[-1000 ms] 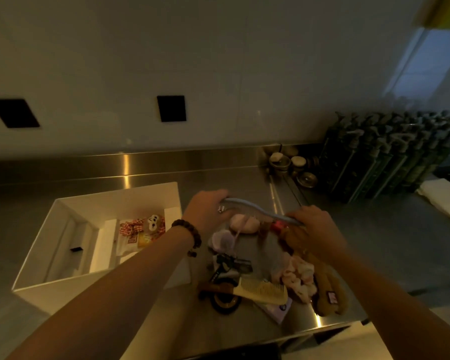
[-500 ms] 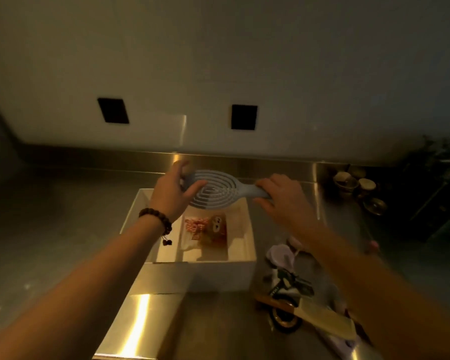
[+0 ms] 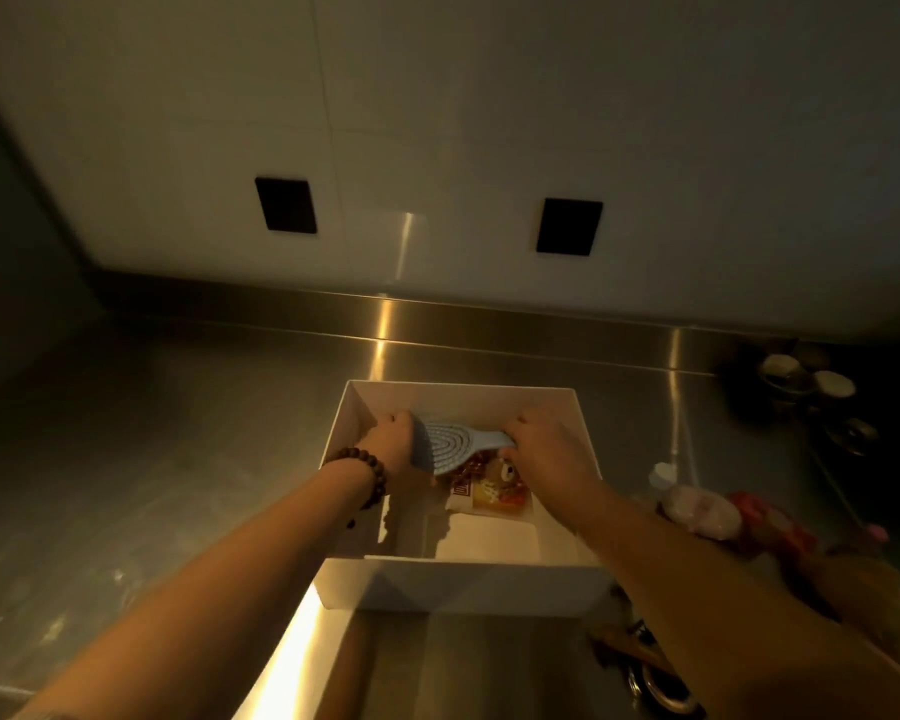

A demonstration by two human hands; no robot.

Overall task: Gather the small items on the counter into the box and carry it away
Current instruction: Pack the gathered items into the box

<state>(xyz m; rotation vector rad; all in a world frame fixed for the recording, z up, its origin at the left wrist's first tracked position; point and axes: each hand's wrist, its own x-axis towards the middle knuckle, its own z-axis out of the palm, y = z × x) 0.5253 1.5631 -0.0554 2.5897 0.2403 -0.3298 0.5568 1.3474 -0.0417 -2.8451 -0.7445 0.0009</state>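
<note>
Now we have both hands inside the white box [image 3: 468,584], which sits on the steel counter [image 3: 178,459] near the backsplash. Between them we hold a pale blue hairbrush [image 3: 450,446] with a ridged oval head. Our left hand [image 3: 393,444], the wrist ringed by a dark beaded bracelet [image 3: 367,472], curls around the rounded end of the brush head, so the head lies against the fingers and palm on that side. Our right hand [image 3: 546,449] grips the handle; the fingers wrap over it, and the handle disappears beneath them. The brush lies across the far half of the box, roughly level, just above a colourful snack packet [image 3: 494,493] printed with red and orange and a cartoon face. Whether the brush touches the packet we cannot tell. Nearer to us, the box holds a flat white insert [image 3: 484,543]. To the right of the box, outside it, a pinkish bundle [image 3: 697,511] and something red rest on the counter, partly blurred and partly covered by our right forearm. Farther right, by the wall, stand a few small round dishes [image 3: 806,384]. Two dark rectangular plates [image 3: 567,226] are set in the white wall above.
</note>
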